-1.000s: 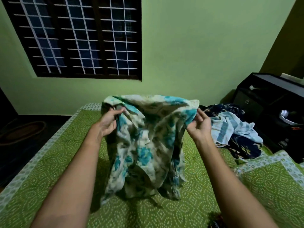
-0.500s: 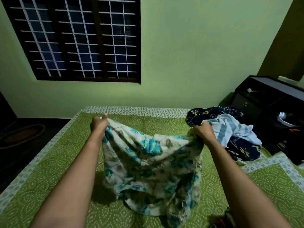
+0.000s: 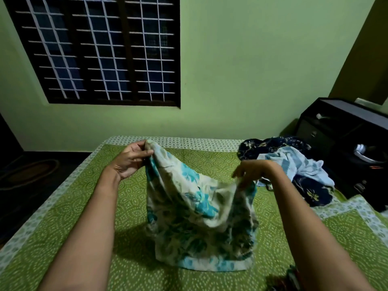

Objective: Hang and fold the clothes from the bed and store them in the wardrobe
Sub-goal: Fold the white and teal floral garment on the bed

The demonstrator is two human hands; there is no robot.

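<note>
Over the bed (image 3: 84,217), the left hand (image 3: 130,160) and right hand (image 3: 249,172) each pinch the floral garment's (image 3: 195,206) top edge; its hem rests on the bed, a clothes pile (image 3: 294,164) at the bed's far right corner.

Cream-and-teal floral garment (image 3: 195,208) held sagging over bed (image 3: 63,238).

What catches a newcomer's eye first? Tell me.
The teal floral garment, gripped by the left hand and pinched by the right hand, sags centrally onto the green bedspread. A big barred window fills the upper left; a heap of dark and pale clothes lies at far right.
</note>
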